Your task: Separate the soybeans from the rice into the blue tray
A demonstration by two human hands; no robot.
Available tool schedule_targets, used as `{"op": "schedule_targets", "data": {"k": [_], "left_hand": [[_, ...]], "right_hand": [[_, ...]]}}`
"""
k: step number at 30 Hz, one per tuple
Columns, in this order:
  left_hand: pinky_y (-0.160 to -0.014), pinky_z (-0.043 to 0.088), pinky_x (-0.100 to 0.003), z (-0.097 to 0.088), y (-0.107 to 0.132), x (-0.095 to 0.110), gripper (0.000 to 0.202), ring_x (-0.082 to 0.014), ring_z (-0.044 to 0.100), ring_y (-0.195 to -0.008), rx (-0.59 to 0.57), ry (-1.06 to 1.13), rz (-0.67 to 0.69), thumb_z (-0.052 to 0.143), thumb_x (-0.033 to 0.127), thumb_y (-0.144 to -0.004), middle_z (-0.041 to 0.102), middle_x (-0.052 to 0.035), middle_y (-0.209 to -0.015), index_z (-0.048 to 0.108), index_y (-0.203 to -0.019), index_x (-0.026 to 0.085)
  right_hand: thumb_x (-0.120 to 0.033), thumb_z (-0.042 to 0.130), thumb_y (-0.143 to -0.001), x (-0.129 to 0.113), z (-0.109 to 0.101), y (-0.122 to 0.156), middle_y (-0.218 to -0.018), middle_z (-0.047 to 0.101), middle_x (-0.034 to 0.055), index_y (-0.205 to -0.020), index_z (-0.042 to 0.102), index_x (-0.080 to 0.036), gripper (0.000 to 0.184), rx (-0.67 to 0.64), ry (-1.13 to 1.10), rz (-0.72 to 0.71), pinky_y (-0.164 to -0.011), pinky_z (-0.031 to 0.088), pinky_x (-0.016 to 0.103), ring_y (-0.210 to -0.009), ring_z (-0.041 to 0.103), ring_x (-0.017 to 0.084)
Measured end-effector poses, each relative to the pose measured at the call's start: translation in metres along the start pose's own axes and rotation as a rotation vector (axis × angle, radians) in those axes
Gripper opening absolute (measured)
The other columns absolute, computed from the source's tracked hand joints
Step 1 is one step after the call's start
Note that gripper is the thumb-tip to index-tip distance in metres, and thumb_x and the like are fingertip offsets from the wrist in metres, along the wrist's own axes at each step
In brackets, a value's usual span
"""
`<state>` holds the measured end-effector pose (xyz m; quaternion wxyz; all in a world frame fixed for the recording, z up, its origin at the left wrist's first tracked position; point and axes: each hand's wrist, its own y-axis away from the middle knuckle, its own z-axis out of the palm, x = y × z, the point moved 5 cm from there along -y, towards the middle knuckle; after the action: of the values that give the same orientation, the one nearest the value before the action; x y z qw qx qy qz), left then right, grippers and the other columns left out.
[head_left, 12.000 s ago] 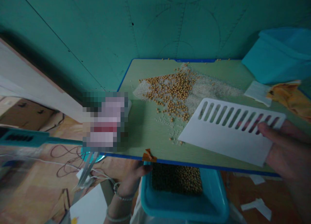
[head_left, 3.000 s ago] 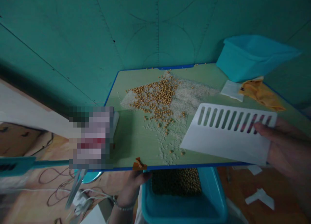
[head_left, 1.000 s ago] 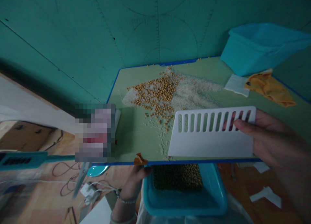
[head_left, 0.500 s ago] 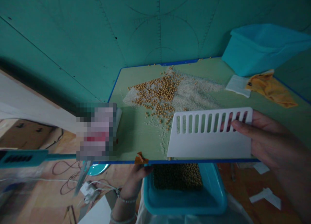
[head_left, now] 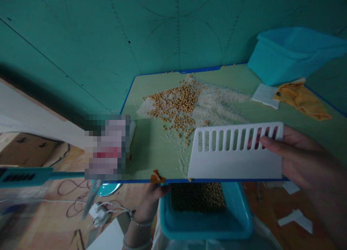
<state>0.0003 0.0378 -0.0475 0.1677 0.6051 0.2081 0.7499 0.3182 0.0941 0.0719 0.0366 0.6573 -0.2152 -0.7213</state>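
My right hand (head_left: 300, 158) grips the right end of a white slotted plastic scraper (head_left: 233, 165), thumb over the slots. The scraper's long lower edge lies along the near edge of the pale green table (head_left: 151, 145). Yellow soybeans (head_left: 185, 98) and white rice grains (head_left: 217, 103) lie spread beyond it, with a thin trail of rice running towards me. Below the table edge stands a blue basin (head_left: 206, 226) with dark green beans (head_left: 187, 199) and soybeans inside. My left hand (head_left: 151, 199) is closed on the basin's left rim; the table partly hides its fingers.
An upright blue bin (head_left: 284, 58) stands at the back right, near a white folded cloth (head_left: 267, 95) and a yellow cloth (head_left: 303, 98). Orange tape (head_left: 157, 177) sticks to the near edge. A blurred-out pale object (head_left: 108, 149) is at the table's left. Cables (head_left: 73, 192) lie on the floor.
The scraper in my right hand has shifted slightly towards me and to the right. My left hand and the basin stay about where they were.
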Motion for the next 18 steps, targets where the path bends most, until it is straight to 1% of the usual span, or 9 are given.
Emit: {"op": "schedule_targets", "data": {"k": [3,5,7,9,12,15,17,18], "left_hand": [[-0.111,0.041,-0.048,-0.001,0.000,0.000,0.044,-0.0369,0.059,-0.124,0.018,-0.026,0.004,0.075,0.026,-0.053,0.080,-0.0055,-0.109,0.079,-0.097,0.021],[-0.111,0.040,-0.050,-0.001,0.000,0.000,0.045,-0.0380,0.059,-0.124,0.028,-0.034,0.001,0.076,0.027,-0.052,0.081,-0.0061,-0.107,0.079,-0.096,0.021],[-0.110,0.041,-0.052,-0.001,0.000,0.001,0.043,-0.0395,0.060,-0.122,0.040,-0.034,-0.006,0.076,0.028,-0.050,0.081,-0.0069,-0.106,0.079,-0.092,0.021],[-0.108,0.043,-0.052,0.000,0.001,0.002,0.041,-0.0401,0.061,-0.120,0.037,-0.031,-0.011,0.075,0.027,-0.050,0.081,-0.0070,-0.106,0.079,-0.089,0.021],[-0.108,0.043,-0.049,0.002,0.002,0.004,0.040,-0.0389,0.060,-0.122,0.011,-0.029,-0.003,0.074,0.026,-0.051,0.081,-0.0061,-0.105,0.080,-0.091,0.022],[-0.107,0.043,-0.050,0.001,0.002,0.005,0.039,-0.0397,0.060,-0.122,0.033,-0.032,-0.003,0.075,0.026,-0.049,0.082,-0.0063,-0.103,0.080,-0.088,0.023],[-0.108,0.041,-0.052,0.001,0.002,0.005,0.039,-0.0409,0.061,-0.120,0.053,-0.028,-0.013,0.076,0.027,-0.048,0.082,-0.0072,-0.102,0.081,-0.086,0.022],[-0.109,0.041,-0.052,0.001,0.002,0.005,0.039,-0.0410,0.061,-0.120,0.062,-0.020,-0.013,0.076,0.028,-0.047,0.082,-0.0074,-0.102,0.080,-0.086,0.022]], "right_hand": [[-0.048,0.092,-0.028,-0.001,-0.002,0.002,-0.064,0.074,0.0009,-0.065,0.072,-0.027,0.047,0.090,-0.026,0.066,-0.051,0.054,0.029,-0.058,0.068,0.021],[-0.048,0.093,-0.019,-0.001,-0.005,0.003,-0.063,0.074,0.0013,-0.063,0.071,-0.027,0.052,0.162,-0.055,0.110,-0.051,0.055,0.031,-0.057,0.068,0.022],[-0.048,0.092,-0.014,0.001,-0.009,0.005,-0.064,0.074,0.0026,-0.063,0.072,-0.028,0.057,0.222,-0.077,0.148,-0.050,0.055,0.035,-0.057,0.069,0.025],[-0.048,0.092,-0.013,0.003,-0.014,0.006,-0.068,0.076,0.0042,-0.066,0.073,-0.029,0.059,0.265,-0.092,0.158,-0.052,0.056,0.038,-0.061,0.070,0.029],[-0.047,0.092,-0.020,0.006,-0.022,0.007,-0.077,0.078,0.0060,-0.070,0.074,-0.030,0.056,0.277,-0.098,0.146,-0.059,0.059,0.045,-0.072,0.072,0.034],[-0.044,0.091,-0.033,0.008,-0.031,0.012,-0.088,0.079,0.0054,-0.072,0.073,-0.033,0.044,0.290,-0.103,0.050,-0.063,0.061,0.050,-0.082,0.073,0.037],[-0.043,0.090,-0.040,0.012,-0.036,0.019,-0.090,0.079,0.0032,-0.072,0.072,-0.036,0.037,0.315,-0.088,-0.027,-0.063,0.062,0.050,-0.083,0.073,0.036],[-0.043,0.089,-0.043,0.015,-0.037,0.024,-0.088,0.079,0.0021,-0.072,0.071,-0.038,0.034,0.324,-0.073,-0.046,-0.060,0.062,0.050,-0.079,0.074,0.035]]}}
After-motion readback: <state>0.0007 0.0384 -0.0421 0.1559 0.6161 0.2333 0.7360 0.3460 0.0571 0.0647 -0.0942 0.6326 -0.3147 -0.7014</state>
